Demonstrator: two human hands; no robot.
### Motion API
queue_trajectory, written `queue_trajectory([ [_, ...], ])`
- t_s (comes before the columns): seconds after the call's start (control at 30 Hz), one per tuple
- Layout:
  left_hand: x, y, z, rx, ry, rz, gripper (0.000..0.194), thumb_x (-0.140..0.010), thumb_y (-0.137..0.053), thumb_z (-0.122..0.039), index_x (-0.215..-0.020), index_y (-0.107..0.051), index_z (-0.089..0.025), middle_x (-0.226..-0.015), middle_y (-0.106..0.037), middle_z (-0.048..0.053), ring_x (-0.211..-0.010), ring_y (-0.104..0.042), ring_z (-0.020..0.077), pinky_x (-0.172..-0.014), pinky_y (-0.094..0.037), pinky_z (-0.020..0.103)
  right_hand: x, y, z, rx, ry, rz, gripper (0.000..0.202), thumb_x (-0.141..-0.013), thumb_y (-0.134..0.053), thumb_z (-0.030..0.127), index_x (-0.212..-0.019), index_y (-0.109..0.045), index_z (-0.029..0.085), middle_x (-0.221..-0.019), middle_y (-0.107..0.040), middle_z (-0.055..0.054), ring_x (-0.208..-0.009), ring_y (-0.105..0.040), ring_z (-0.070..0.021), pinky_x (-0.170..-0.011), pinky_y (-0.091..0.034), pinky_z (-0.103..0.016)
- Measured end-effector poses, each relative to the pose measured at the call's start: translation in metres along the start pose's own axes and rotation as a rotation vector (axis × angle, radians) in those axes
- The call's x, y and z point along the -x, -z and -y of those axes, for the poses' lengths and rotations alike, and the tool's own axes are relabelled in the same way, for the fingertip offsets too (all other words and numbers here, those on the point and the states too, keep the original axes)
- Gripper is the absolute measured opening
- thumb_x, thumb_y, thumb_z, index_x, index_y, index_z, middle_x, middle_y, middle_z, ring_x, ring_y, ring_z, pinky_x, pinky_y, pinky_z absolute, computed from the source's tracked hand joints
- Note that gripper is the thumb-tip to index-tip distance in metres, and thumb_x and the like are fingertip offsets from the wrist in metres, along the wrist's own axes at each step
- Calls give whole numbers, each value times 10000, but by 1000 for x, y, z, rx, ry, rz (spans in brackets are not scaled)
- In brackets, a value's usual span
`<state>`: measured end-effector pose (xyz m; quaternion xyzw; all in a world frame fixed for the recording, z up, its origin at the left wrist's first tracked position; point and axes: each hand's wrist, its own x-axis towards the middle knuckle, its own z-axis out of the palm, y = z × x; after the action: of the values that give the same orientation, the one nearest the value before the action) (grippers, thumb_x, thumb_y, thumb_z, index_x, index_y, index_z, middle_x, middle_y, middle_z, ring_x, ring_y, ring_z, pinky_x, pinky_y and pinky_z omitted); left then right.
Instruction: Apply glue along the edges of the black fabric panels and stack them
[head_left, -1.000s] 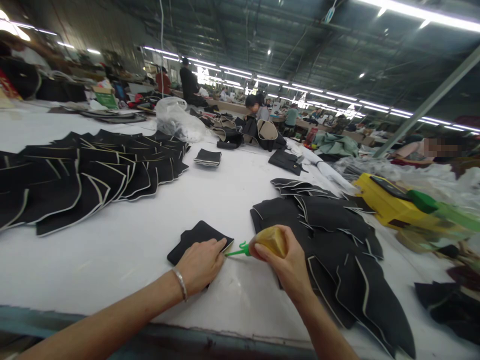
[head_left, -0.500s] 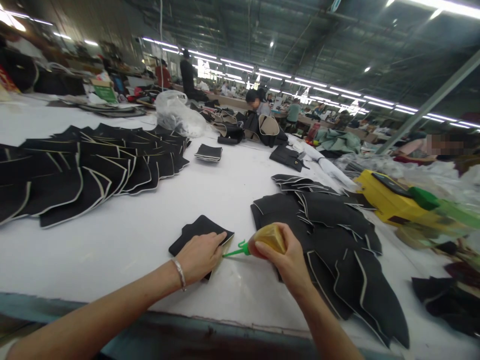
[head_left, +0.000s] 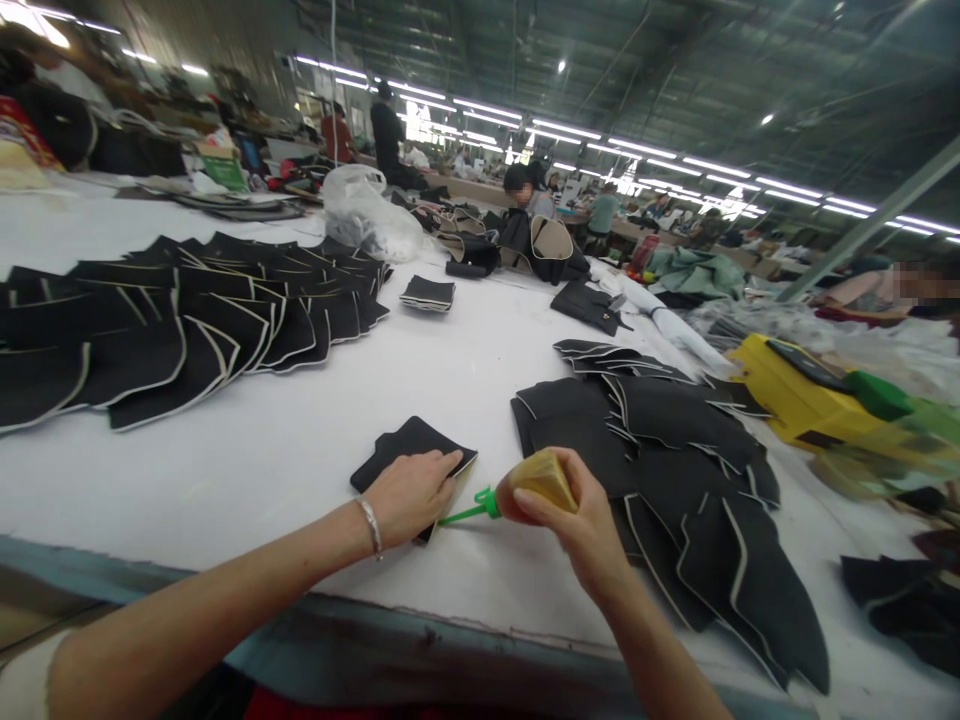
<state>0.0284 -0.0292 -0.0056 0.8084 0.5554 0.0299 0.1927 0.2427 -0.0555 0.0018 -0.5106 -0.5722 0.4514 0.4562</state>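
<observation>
Bottle (head_left: 551,482), plain amber, fills right hand (head_left: 589,525).

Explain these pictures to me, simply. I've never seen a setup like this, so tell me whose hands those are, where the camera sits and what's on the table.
There is no machine here: these are one person's bare hands. Every picture comes from a camera on that person's head, looking forward and down.

The left hand lies on a black piece with a pale edge. The right hand holds a yellowish-brown bottle whose green nozzle points at that edge; whether its tip touches is hard to tell.

On the white table, more pale-edged black pieces lie spread on the left and right, with a small black stack farther back.
</observation>
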Motion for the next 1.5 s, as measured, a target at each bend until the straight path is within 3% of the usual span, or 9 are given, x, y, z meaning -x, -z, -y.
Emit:
queue_trajectory([
  [0.2, 1, 0, 0, 10, 0, 8, 500, -933, -297, -247, -1399, -455, -157, -1150, -650, 121, -1015, -636, 271, -889, -463, 403, 2, 0, -3, -54, -12, 59, 477, -676, -801, 438, -1013, -558, 203, -841, -601, 2, -769, -570, -202, -695, -460, -298],
  [0.43, 0, -1, 0, 23, -11, 14, 494, -948, -277, -272, -1388, -464, -148, -1158, -645, 127, -1041, -628, 273, -886, -464, 395, -5, 5, -5, 92, 57, -113, 522, -676, -801, 457, -1055, -534, 217, -874, -615, -1, -796, -583, -220, -730, -463, -315],
  [0.63, 0, 0, 0, 24, 5, 19, 485, -938, -291, -259, -1376, -475, -165, -1143, -652, 119, -999, -643, 271, -881, -466, 404, 1, 1, -4, -18, 21, 68, 490, -678, -796, 455, -1022, -548, 211, -841, -601, 8, -770, -580, -208, -691, -469, -299],
  [0.83, -1, -1, 1, 43, -14, 15, 489, -945, -282, -264, -1380, -475, -151, -1169, -645, 132, -1050, -625, 272, -910, -459, 407, -16, 13, -8, 173, 122, -192, 543, -677, -791, 489, -1072, -531, 222, -905, -619, -14, -821, -594, -239, -754, -465, -345],
  [0.97, -1, 0, 1, 54, 0, 19, 488, -943, -294, -272, -1381, -478, -161, -1171, -651, 127, -1038, -631, 261, -905, -463, 392, -12, 11, -7, 161, 118, -166, 539, -679, -798, 473, -1078, -534, 225, -896, -618, -9, -806, -592, -226, -737, -473, -334],
  [1.13, -3, 0, 2, 91, 4, 13, 502, -925, -303, -264, -1381, -483, -157, -1233, -635, 125, -1083, -613, 266, -944, -447, 403, -5, 6, -7, -110, -19, -3, 435, -663, -812, 404, -976, -588, 202, -822, -631, 0, -764, -612, -214, -703, -501, -316],
  [1.2, -3, 2, 3, 148, 10, 13, 497, -909, -336, -273, -1363, -504, -161, -1264, -625, 112, -1068, -620, 252, -938, -452, 371, -9, 10, -8, -292, -115, -35, 402, -657, -813, 386, -942, -606, 192, -813, -650, -11, -754, -632, -218, -681, -524, -321],
  [1.33, 0, 7, 10, 350, 123, 64, 486, -901, -329, -326, -1327, -527, -203, -1097, -685, 64, -676, -653, 171, -694, -506, 301, -23, 29, -4, -700, -295, -190, 362, -626, -825, 356, -900, -662, 185, -869, -701, -44, -787, -673, -224, -687, -581, -340],
  [1.5, 6, 10, 36, 86, 287, -292, 498, -850, -436, -389, -1276, -522, -148, -1163, -607, 125, -1078, -577, 262, -919, -446, 375, -38, 60, 18, -1141, -209, -206, 403, -683, -796, 386, -1012, -655, 199, -988, -692, -53, -944, -669, -192, -717, -596, -236],
])
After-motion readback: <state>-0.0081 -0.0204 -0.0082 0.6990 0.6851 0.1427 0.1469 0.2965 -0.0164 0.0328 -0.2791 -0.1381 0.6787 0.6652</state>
